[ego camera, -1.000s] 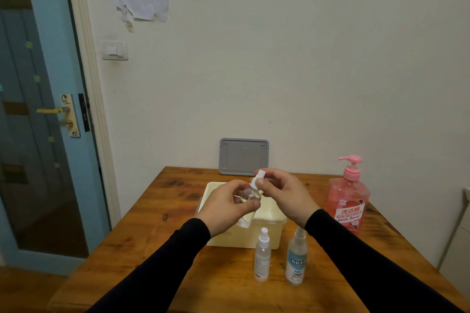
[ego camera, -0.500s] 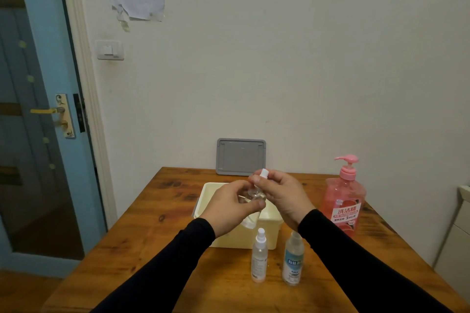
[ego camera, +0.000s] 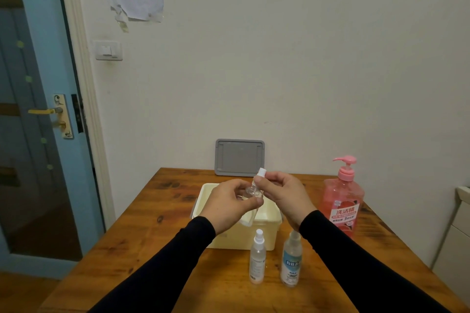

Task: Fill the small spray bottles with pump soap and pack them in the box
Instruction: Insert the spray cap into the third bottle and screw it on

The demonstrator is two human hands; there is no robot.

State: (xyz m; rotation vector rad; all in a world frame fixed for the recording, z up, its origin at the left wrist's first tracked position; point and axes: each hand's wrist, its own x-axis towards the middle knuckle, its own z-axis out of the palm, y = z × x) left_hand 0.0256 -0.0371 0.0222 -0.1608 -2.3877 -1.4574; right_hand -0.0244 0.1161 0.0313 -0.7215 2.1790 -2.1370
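My left hand (ego camera: 229, 204) grips a small clear spray bottle (ego camera: 250, 194), tilted, above the cream plastic box (ego camera: 264, 234). My right hand (ego camera: 282, 194) pinches the bottle's white spray cap (ego camera: 261, 173) at the top. Two more small spray bottles stand on the table in front of the box: a slim one with a white cap (ego camera: 257, 256) and a wider one with a blue label (ego camera: 292, 260), its top partly hidden by my right sleeve. The pink pump soap bottle (ego camera: 342, 200) stands at the right of the box.
The wooden table (ego camera: 157, 231) stands against a white wall. A grey lid (ego camera: 239, 157) leans on the wall behind the box. A blue door (ego camera: 38, 109) is at the left, a white cabinet (ego camera: 455, 236) at the right edge.
Both hands keep hold of the clear bottle over the box; my right fingers have shifted on the white cap. The camera view has drifted slightly.
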